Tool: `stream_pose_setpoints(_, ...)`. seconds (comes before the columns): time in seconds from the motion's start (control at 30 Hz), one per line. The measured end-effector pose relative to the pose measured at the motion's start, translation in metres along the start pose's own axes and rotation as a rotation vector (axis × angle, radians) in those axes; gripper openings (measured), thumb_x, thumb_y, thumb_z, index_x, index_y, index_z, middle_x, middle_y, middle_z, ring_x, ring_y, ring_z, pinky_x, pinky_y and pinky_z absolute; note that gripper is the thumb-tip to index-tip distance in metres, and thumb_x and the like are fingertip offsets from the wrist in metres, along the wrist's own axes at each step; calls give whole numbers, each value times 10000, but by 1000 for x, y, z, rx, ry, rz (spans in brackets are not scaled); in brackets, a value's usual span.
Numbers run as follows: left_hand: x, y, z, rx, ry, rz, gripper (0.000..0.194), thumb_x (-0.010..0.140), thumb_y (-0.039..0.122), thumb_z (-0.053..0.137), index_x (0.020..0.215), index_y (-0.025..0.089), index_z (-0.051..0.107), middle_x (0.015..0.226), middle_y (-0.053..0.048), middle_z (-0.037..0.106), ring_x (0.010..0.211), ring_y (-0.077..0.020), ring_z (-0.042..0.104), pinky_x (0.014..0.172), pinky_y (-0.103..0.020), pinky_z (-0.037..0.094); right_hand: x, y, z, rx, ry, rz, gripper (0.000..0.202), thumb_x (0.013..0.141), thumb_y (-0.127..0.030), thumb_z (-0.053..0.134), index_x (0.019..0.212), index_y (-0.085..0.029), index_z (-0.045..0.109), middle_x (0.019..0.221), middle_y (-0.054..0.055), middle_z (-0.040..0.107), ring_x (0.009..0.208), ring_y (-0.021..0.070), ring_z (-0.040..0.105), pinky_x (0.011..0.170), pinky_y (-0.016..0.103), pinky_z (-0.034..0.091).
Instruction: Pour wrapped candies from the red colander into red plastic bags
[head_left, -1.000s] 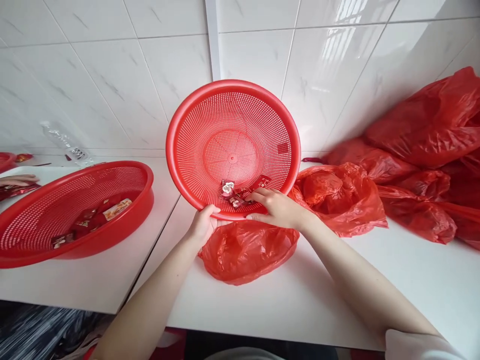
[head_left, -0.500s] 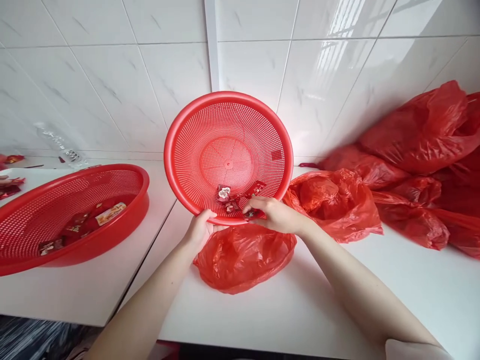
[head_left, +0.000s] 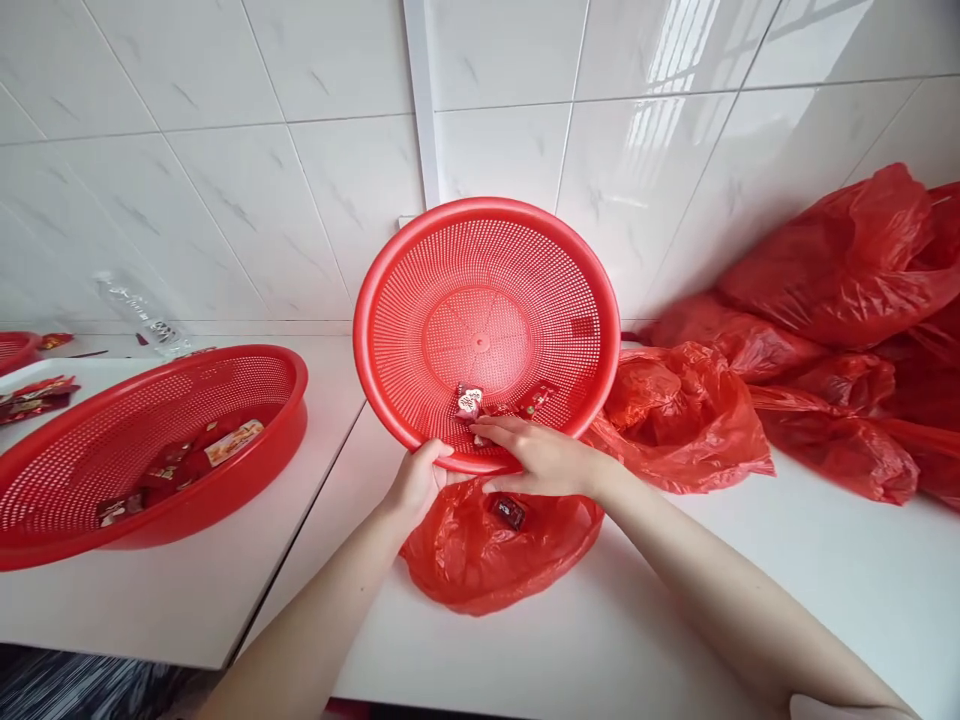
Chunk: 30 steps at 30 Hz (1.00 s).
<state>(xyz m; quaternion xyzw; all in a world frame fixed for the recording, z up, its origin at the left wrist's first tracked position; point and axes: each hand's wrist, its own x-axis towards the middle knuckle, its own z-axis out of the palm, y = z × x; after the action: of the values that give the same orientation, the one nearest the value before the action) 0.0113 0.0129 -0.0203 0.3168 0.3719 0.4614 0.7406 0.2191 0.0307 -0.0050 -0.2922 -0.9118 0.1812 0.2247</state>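
My left hand (head_left: 415, 486) is closed on the lower left rim of a red plastic colander (head_left: 480, 250), thumb inside. The colander is tilted, its opening facing me. My right hand (head_left: 551, 458) reaches over its lower rim, fingers stretched out and thumb apart, with fingertips at the small dark red packets inside. One packet with a white label (head_left: 469, 402) and another packet (head_left: 537, 399) show beyond the fingers. Below the colander lies an open red plastic bag (head_left: 480, 580), with a small dark packet (head_left: 510, 513) in it.
At left stands a second red colander (head_left: 292, 400) holding several packets, beside a white tray (head_left: 82, 365) and a clear plastic wrapper (head_left: 142, 315). A crumpled red bag (head_left: 690, 430) and a pile of filled red bags (head_left: 847, 270) sit at right. A tiled wall rises behind.
A small dark packet has left my right hand and now lies in the red bag below. My right hand's fingers have straightened and reach back over the packets in the colander.
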Motion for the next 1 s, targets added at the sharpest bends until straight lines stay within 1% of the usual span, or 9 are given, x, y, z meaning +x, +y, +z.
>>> stream_pose_setpoints(0.13, 4, 6, -9, -34, 13, -32, 258, 723, 197, 529, 915, 87, 662, 902, -153, 733, 949, -318, 689, 885, -485, 536, 2, 1, -2, 269, 134, 110, 324, 897, -325, 565, 1179, -187, 643, 1070, 78, 696, 956, 196, 662, 891, 377, 535)
stream_pose_setpoints(0.23, 7, 12, -15, -54, 27, -50, 295, 740, 213, 519, 970, 86, 654, 933, -161, 730, 952, -316, 688, 866, -480, 546, 4, 3, -7, 645, 251, 302, 342, 883, -386, 575, 1140, -171, 646, 957, 51, 712, 883, 185, 679, 867, 374, 556)
stream_pose_setpoints(0.37, 10, 14, -19, -55, 30, 28, 306, 751, 203, 512, 1003, 100, 651, 965, -146, 729, 962, -296, 688, 875, -457, 547, 3, 8, -14, 983, 163, 388, 396, 841, -479, 609, 1092, -178, 663, 983, 36, 710, 919, 200, 683, 878, 380, 561)
stream_pose_setpoints(0.47, 10, 13, -19, -73, 1, -20, 304, 759, 234, 506, 990, 110, 661, 945, -145, 731, 961, -303, 687, 870, -462, 548, -1, 7, -21, 831, 93, 367, 400, 868, -530, 553, 964, -170, 699, 891, 37, 715, 853, 200, 685, 807, 360, 568)
stream_pose_setpoints(0.57, 9, 9, -14, -46, 28, -63, 266, 754, 224, 508, 938, 109, 662, 910, -145, 732, 939, -299, 691, 868, -458, 547, -2, 3, -24, 401, 222, 346, 472, 932, -545, 427, 866, -167, 703, 841, 56, 709, 803, 195, 666, 783, 352, 537)
stream_pose_setpoints(0.67, 7, 2, -8, 12, 44, 6, 224, 727, 161, 531, 909, 113, 652, 886, -120, 732, 921, -278, 695, 884, -445, 540, -2, 3, -17, 80, 256, 244, 442, 972, -486, 373, 975, -178, 690, 937, 79, 711, 866, 201, 661, 840, 365, 507)
stream_pose_setpoints(0.8, 5, -9, -5, 22, 7, -31, 153, 725, 169, 546, 832, 115, 640, 830, -108, 726, 917, -278, 694, 896, -445, 533, -1, 7, 1, -66, 55, 97, 542, 933, -524, 446, 1344, -176, 513, 1343, 143, 567, 1249, 284, 522, 1076, 529, 341)
stream_pose_setpoints(0.87, 5, -9, -6, 6, -2, -48, 162, 732, 187, 538, 832, 113, 642, 842, -117, 726, 920, -285, 694, 893, -447, 534, -1, 8, 5, -95, 3, 53, 634, 865, -530, 565, 1381, -172, 478, 1395, 156, 518, 1303, 311, 468, 1103, 570, 286)
stream_pose_setpoints(1.0, 4, 1, -8, -55, 3, -67, 232, 732, 201, 517, 899, 106, 647, 906, -138, 730, 946, -303, 689, 882, -461, 539, 0, 6, 1, 104, 40, 70, 426, 833, -308, 653, 1243, -200, 615, 1254, 100, 640, 1128, 245, 613, 998, 431, 468)
